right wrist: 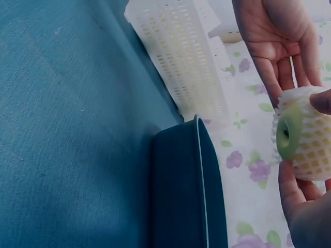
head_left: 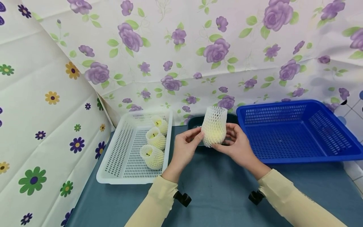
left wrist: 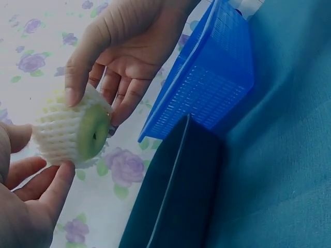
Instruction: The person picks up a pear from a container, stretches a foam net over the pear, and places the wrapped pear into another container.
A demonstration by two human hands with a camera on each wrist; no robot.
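Both hands hold a green apple (left wrist: 94, 135) in a white foam net sleeve (head_left: 214, 121), raised over a dark green tub (head_left: 195, 121). My left hand (head_left: 185, 143) pinches the netted apple on its left side with thumb and fingers. From the right, my right hand (head_left: 237, 143) grips it, thumb low on the net and fingers behind. The sleeve extends above the apple in the head view. In both wrist views, the apple's dimpled end (right wrist: 288, 133) shows bare at the sleeve's opening. The tub's inside is mostly hidden.
A white basket (head_left: 123, 180) on the left holds three netted apples (head_left: 153, 157) along its right side. To the right stands a blue basket (head_left: 297, 159). All stand on a blue-green tabletop (head_left: 215, 195), with a flowered sheet (head_left: 181, 63) behind.
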